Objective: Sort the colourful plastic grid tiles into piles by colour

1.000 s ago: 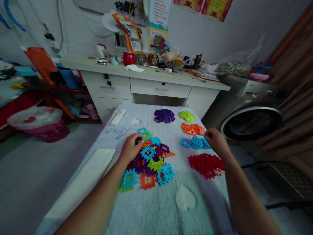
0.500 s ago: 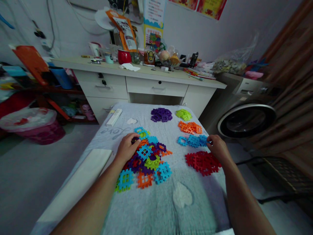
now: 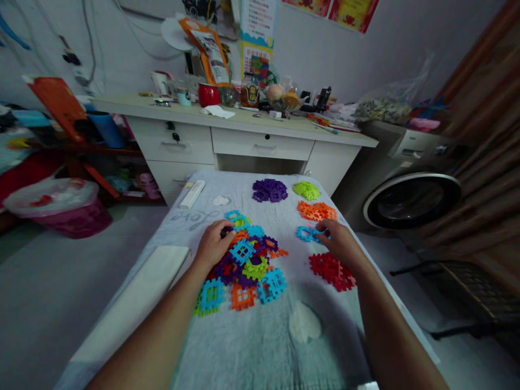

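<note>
and here's my right hand (image 3: 337, 238), right of centre in the frame, fingers bent down onto the blue pile (image 3: 305, 233)! my hand hides most of that pile, so i can't tell if i'm gripping a piece; one blue ring pokes out to the left of my fingertips.

over to my left hand (image 3: 215, 242), left of centre: fingers curled against the upper left edge of the mixed pile (image 3: 246, 266), a dark bit at the tips, and whether they pinch it i can't tell.

the orange pile (image 3: 317, 210) lies just above the blue, the red pile (image 3: 332, 271) just below, partly behind my right forearm. further up, it's the purple pile (image 3: 270, 190) near top centre of the cloth (image 3: 252, 346), the green pile (image 3: 306, 189) to its right!
</note>
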`<state>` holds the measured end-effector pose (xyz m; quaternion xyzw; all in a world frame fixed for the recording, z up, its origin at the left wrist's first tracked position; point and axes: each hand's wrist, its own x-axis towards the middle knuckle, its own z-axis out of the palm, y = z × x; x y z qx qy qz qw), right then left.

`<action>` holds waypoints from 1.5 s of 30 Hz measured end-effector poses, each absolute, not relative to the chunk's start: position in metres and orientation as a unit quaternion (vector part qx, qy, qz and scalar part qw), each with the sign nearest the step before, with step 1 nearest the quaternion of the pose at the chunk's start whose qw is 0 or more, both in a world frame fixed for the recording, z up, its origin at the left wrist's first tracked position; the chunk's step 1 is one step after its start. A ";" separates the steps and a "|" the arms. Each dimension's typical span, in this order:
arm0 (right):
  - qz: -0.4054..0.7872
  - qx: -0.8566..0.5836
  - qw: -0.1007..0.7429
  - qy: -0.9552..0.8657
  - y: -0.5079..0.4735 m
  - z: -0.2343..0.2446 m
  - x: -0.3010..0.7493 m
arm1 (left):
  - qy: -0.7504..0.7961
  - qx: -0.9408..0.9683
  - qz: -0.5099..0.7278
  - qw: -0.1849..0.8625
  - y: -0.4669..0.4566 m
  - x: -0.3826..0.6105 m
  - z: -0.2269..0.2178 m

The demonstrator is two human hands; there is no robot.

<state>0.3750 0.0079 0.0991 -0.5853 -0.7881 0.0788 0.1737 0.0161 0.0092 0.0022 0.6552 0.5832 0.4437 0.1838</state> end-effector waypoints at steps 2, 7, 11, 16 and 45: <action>0.113 -0.548 0.161 -0.813 0.003 0.098 0.346 | 0.586 0.653 0.443 0.183 0.009 0.016 0.003; 0.178 -0.476 0.162 -0.846 -0.007 0.077 0.293 | 0.582 0.655 0.444 0.185 0.007 0.017 0.006; 0.190 -0.460 0.189 -0.847 -0.006 0.055 0.279 | 0.582 0.654 0.446 0.184 0.005 0.018 0.008; 0.213 -0.465 0.192 -0.838 -0.005 0.046 0.276 | 0.585 0.649 0.449 0.185 0.005 0.018 0.009; 0.483 -0.595 0.514 -0.386 0.155 0.061 0.226 | 0.585 0.659 0.439 0.176 0.007 0.016 0.003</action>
